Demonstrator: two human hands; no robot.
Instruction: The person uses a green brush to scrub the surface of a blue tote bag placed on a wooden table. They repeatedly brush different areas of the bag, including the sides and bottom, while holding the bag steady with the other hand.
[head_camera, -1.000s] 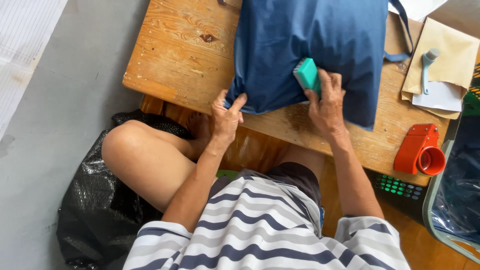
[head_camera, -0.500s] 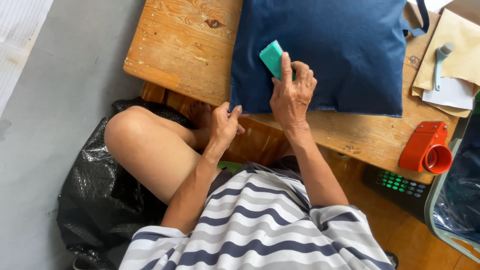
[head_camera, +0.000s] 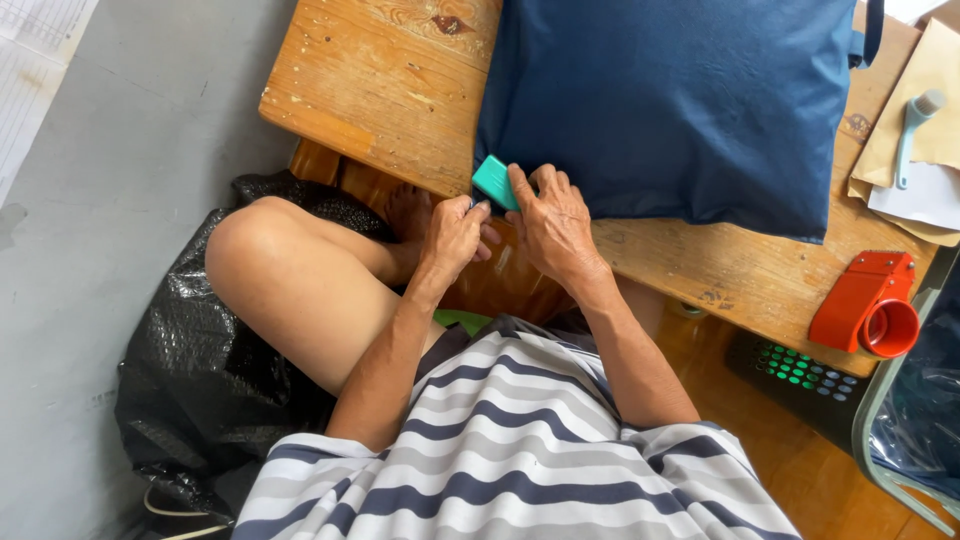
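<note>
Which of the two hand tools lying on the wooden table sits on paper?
The pale blue-handled tool at the right edge lies on tan envelopes; the orange tape dispenser rests on bare wood.

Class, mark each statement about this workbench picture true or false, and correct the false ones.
1. The right hand holds a small green block. True.
2. The blue fabric bag lies on the floor. False: it lies on the wooden table.
3. The tape dispenser is red. True.
4. The left hand rests on top of the bag. False: it is at the table's edge, beside the block.
</note>
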